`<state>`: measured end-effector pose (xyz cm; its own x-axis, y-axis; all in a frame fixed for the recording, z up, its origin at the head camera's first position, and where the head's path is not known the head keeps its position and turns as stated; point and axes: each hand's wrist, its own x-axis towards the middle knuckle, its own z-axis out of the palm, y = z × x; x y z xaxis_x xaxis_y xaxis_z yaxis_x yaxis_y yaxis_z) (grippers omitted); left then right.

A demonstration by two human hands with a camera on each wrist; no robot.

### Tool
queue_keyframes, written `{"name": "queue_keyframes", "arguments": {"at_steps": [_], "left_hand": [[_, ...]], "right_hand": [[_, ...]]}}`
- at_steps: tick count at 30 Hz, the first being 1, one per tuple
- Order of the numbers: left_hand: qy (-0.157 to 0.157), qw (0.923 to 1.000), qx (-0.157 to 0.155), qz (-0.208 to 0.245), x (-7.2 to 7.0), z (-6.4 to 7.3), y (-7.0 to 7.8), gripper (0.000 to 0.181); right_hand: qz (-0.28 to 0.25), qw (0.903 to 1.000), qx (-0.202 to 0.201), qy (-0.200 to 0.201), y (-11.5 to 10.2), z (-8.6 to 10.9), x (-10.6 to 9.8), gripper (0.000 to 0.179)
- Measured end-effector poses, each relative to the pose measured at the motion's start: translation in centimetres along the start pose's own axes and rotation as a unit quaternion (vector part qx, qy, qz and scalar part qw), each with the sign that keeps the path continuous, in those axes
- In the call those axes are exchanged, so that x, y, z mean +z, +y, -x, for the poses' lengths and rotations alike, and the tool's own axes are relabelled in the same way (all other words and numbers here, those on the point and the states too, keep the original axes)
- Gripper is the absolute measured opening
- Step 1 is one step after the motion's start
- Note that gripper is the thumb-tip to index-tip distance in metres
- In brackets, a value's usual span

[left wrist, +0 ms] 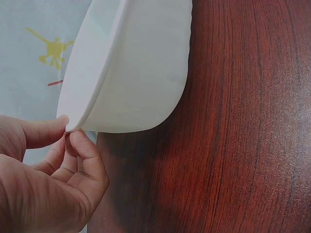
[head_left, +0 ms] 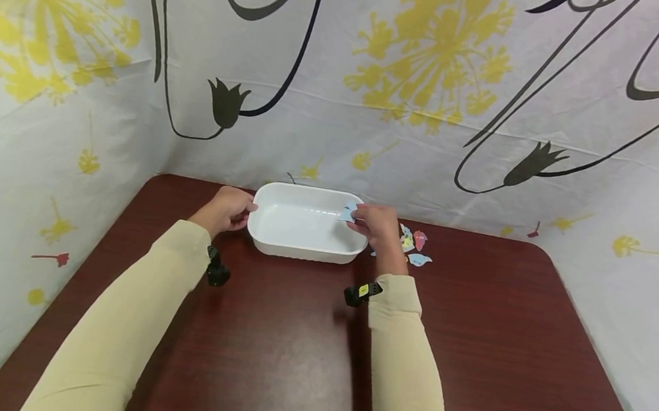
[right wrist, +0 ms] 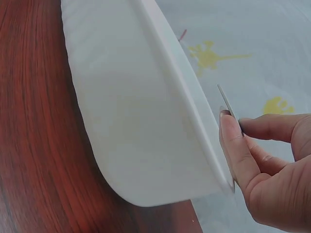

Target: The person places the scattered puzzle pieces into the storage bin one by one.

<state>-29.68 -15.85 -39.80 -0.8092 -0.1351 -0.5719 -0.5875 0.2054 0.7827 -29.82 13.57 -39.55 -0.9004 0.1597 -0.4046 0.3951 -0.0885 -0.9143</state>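
Observation:
A white oval-cornered dish (head_left: 302,254) stands on the dark wooden table, its inside bare in the head view. My left hand (head_left: 232,207) pinches the rim at its left end, thumb on top and fingers beneath, as the left wrist view shows of the dish wall (left wrist: 146,73). Over the right end of the dish, my right hand (head_left: 379,225) pinches a flat light-blue piece (head_left: 348,211) between thumb and fingers. Edge-on in the right wrist view, that thin piece (right wrist: 226,99) is above the rim. Its printed design is too small to read.
Several small colourful flat pieces (head_left: 419,259) lie on the table just right of the dish, partly hidden by the right forearm. The brown table (head_left: 272,343) ends at a white cloth wall (head_left: 307,120) printed with yellow and dark flowers.

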Motion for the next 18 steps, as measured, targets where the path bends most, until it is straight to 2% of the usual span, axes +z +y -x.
{"name": "queue_keyframes", "arguments": {"at_steps": [18], "left_hand": [[-0.003,1.0,-0.007,-0.003,0.3,-0.3,0.2,0.033]], "right_hand": [[0.016,0.9991,-0.014,-0.036,1.0,-0.6,2.9,0.032]]}}
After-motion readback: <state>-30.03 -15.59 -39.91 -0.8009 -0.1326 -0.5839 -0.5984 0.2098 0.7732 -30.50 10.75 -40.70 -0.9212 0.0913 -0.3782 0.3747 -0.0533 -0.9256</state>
